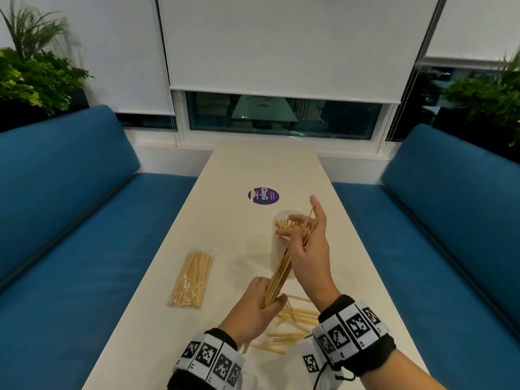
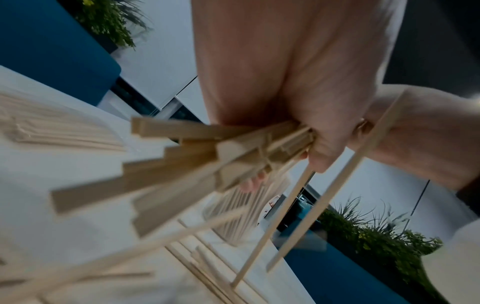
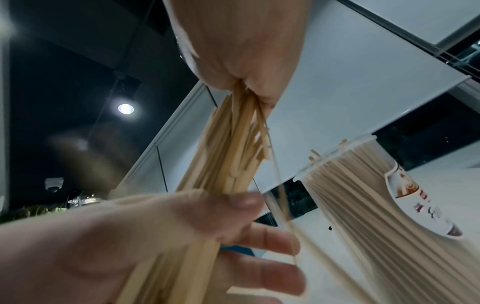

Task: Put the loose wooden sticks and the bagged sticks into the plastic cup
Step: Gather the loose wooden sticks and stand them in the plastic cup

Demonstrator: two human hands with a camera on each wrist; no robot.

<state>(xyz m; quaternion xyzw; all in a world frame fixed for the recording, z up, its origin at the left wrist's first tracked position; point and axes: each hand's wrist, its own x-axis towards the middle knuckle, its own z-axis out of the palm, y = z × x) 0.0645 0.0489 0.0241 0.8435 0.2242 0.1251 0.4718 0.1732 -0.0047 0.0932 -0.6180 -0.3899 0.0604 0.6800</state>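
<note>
left hand (image 1: 254,304) grips the low end of a bundle of sticks (image 1: 281,270), right hand (image 1: 305,243) curls round its top, one thin stick between thumb and forefinger. plastic cup (image 1: 281,220) with sticks in it just behind right hand. loose sticks (image 1: 292,319) under both wrists. bagged sticks (image 1: 191,278) left of left hand, near tabletop (image 1: 261,167) edge; bare room beyond cup.
</note>
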